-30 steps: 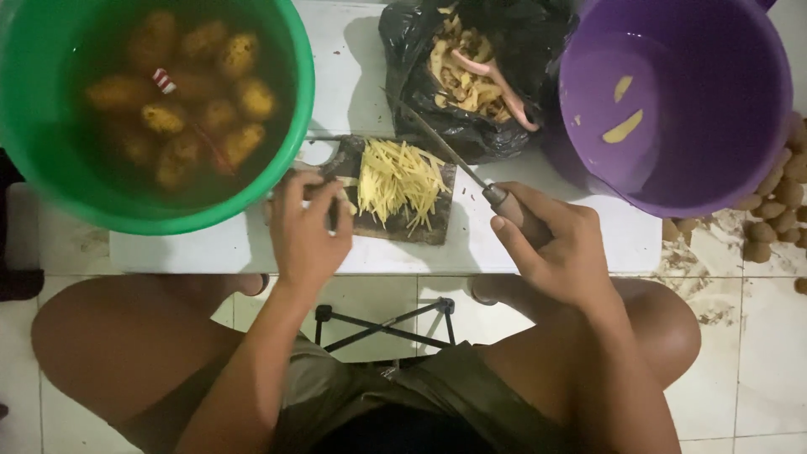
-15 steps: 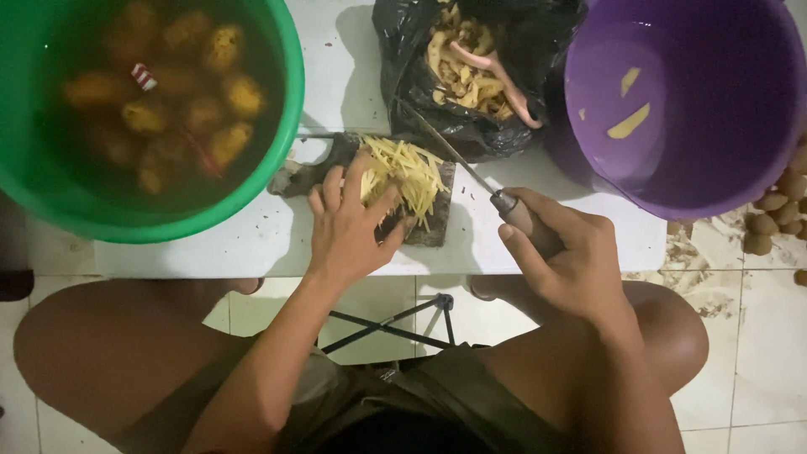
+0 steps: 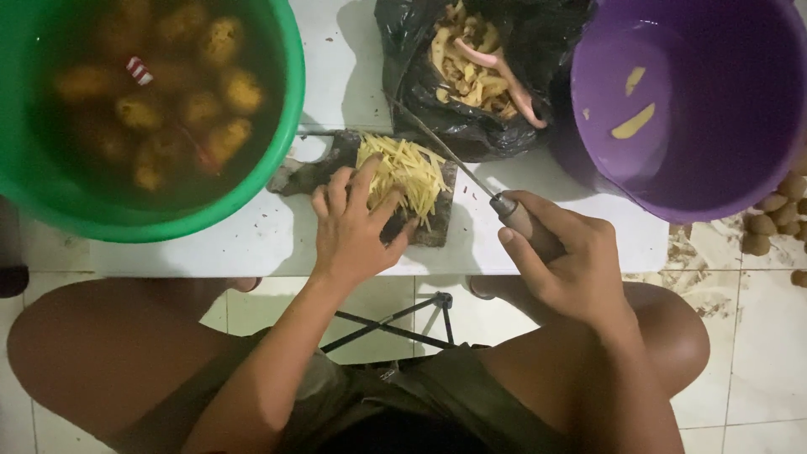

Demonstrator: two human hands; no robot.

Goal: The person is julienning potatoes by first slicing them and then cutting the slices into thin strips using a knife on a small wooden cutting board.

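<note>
The left hand lies spread, fingers wide, on a heap of yellow sticks on a small dark cutting board at the near middle of the white bench. The right hand is closed round the wooden handle of a knife, whose blade slants up across the board's right edge.

For a clean gather, in my judgement: keep the left fingers curled and flat on the heap, keep the blade tilted away from them, and sweep the sticks together without spilling them off the board.

Count — one green basin of water with about ten peeled pieces; one purple bucket with two larger yellow scraps; one black bag of peelings; one knife; one board.
</note>
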